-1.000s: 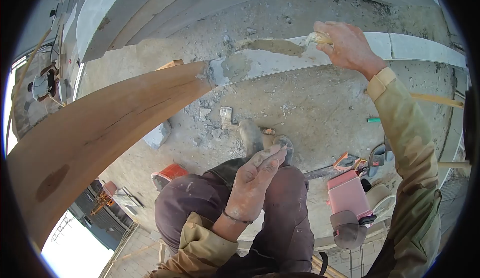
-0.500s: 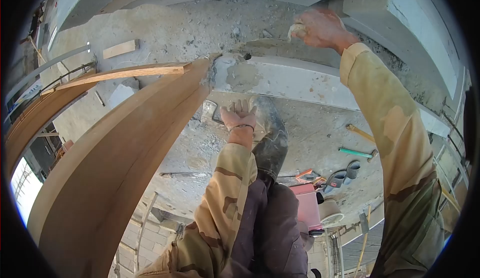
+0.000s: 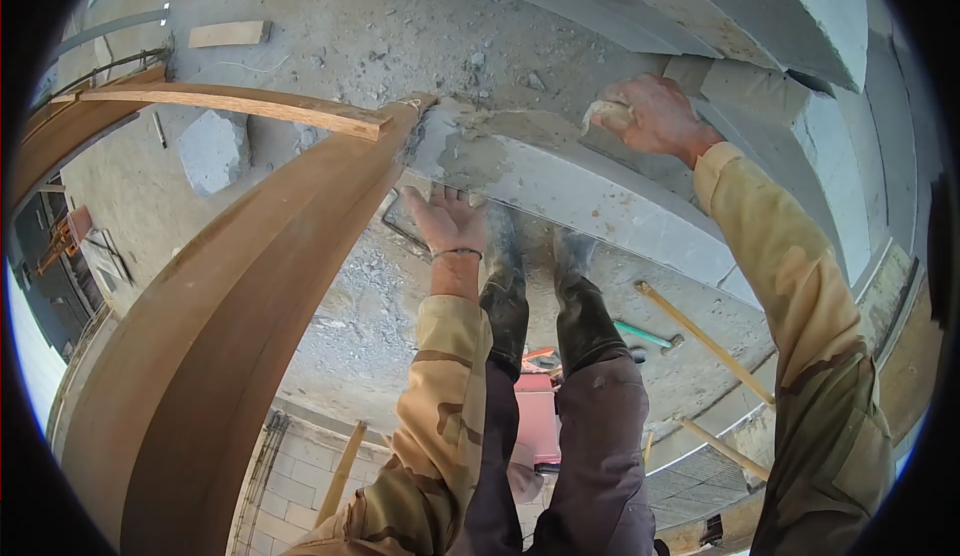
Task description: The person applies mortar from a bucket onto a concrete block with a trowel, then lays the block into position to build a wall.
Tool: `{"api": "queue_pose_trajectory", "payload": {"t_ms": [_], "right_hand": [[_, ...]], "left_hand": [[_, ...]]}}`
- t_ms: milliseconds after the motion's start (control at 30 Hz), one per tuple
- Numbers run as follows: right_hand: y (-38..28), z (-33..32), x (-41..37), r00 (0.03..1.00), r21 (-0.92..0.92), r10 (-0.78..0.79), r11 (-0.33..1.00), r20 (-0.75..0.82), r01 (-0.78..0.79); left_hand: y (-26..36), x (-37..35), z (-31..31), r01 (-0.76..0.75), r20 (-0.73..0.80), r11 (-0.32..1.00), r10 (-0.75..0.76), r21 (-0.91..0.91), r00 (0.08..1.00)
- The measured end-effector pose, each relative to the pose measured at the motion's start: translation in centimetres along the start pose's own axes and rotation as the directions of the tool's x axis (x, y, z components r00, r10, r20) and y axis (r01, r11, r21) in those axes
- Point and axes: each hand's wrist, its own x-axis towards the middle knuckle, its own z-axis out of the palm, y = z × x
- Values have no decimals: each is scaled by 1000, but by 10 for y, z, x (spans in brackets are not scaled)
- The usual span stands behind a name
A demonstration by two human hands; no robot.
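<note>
My left hand (image 3: 450, 222) is open, palm up and fingers spread, with its fingertips at the near lower edge of a low wall of pale blocks (image 3: 590, 188). Close on its left stands the end of a tall wooden door frame (image 3: 300, 211), which meets the wall. My right hand (image 3: 660, 121) is closed around a pale, crumpled lump (image 3: 608, 116) that could be cloth or mortar, held over the far side of the wall. Damp grey mortar (image 3: 476, 159) is smeared on the wall top between the hands.
Large pale blocks (image 3: 815, 16) stand at the upper right. A broken block (image 3: 214, 151) and a wooden offcut (image 3: 230, 34) lie on the dusty floor beyond the frame. Near my boots (image 3: 505, 306) are a green-handled hammer (image 3: 645, 333), a wooden pole (image 3: 705, 344) and a pink container (image 3: 538, 416).
My left hand has moved left and up to the wall's edge, its fingers spreading. My right hand still grips the pale lump. The view has turned, and both my legs now show.
</note>
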Motion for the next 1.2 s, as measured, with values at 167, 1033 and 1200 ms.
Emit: {"api": "queue_pose_trajectory", "payload": {"t_ms": [167, 1033, 1200], "right_hand": [[26, 15, 0, 992, 96, 125, 988, -17, -123], [32, 23, 48, 967, -6, 165, 986, 193, -167], [16, 16, 23, 968, -13, 225, 974, 113, -225]], "left_hand": [[-3, -1, -5, -28, -53, 989, 36, 144, 998], [-20, 2, -15, -92, -145, 970, 127, 224, 981], [-21, 0, -14, -98, -144, 972, 131, 212, 981]]}}
